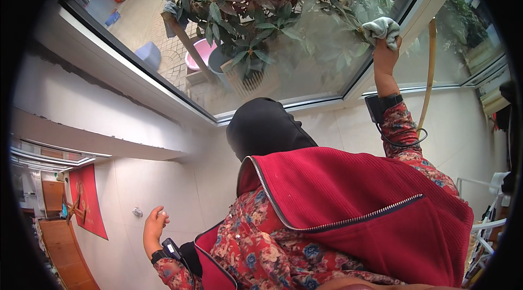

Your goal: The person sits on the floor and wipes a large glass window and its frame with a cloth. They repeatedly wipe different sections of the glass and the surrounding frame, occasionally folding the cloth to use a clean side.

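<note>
High at the right, my right hand (386, 59) grips a bunched grey-green cloth (382, 30) against a large window pane (310, 40), beside its right frame bar. The glass looks hazy around the middle and near the cloth. My left hand (156, 222) hangs at the lower left with bent fingers, holding nothing. A small crumpled greyish thing (137, 211) lies on the pale tiled floor just left of it. Both wrists bear black straps with small devices.
A pale wooden pole (430, 65) leans at the right. A white metal rack (486, 224) stands at the lower right. A red mat (86, 200) and a wooden stool (74, 208) are at the left. Leafy plants (253, 12) and a pink basin (200, 53) show beyond the glass.
</note>
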{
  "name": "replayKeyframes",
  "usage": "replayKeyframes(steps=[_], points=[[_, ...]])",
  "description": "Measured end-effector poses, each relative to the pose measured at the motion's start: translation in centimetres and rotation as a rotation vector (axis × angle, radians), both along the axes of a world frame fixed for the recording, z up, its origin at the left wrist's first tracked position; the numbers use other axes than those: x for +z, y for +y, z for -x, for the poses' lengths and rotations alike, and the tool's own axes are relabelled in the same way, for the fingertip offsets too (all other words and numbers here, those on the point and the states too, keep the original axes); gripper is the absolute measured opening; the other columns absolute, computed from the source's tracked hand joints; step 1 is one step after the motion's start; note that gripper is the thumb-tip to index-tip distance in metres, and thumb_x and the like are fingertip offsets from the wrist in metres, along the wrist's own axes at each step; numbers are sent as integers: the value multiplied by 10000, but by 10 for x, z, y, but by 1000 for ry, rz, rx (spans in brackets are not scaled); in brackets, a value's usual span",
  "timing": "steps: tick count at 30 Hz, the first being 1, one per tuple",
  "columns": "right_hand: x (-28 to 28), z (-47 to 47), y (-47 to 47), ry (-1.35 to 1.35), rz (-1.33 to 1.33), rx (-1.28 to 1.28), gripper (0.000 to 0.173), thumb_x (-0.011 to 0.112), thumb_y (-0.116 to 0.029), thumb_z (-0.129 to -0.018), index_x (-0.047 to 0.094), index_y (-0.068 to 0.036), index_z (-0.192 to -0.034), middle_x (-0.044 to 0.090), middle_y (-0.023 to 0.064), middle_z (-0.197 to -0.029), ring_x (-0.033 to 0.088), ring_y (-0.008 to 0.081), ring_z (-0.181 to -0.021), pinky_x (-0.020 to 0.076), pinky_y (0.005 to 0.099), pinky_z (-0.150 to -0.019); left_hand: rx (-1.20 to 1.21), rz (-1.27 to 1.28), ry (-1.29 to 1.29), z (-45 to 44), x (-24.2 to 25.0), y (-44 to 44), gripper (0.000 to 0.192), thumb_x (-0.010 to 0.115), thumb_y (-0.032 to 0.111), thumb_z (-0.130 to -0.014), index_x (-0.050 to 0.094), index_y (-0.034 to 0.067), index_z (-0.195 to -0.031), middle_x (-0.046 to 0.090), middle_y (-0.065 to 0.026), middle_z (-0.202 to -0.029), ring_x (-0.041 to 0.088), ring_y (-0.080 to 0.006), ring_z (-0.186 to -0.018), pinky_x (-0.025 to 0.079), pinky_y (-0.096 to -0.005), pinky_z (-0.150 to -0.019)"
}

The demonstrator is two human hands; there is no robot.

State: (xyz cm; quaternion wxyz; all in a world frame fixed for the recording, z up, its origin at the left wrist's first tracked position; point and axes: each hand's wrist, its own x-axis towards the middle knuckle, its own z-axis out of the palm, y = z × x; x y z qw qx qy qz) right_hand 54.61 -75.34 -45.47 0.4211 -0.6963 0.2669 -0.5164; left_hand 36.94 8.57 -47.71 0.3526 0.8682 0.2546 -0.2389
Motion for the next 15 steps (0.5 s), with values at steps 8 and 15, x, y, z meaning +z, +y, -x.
replayKeyframes(steps=[8,15], points=[[-293,-16,49,595,-100,201,378,631,-137,-913,496,-68,-1259,601,184,-1075,606,339,-1010,532,450,-760,100,-27,111,24,-6,11,423,593,217,-993,577,34,-1374,709,-70,-985,677,-142,-842,528,-293,-735],[-360,-6,78,594,-883,208,291,618,-178,-932,531,-78,-1192,676,87,-1010,667,324,-785,556,435,-681,173,-61,169,47,0,11,433,587,228,-994,571,31,-1380,711,-80,-1017,687,-157,-872,545,-306,-762]])
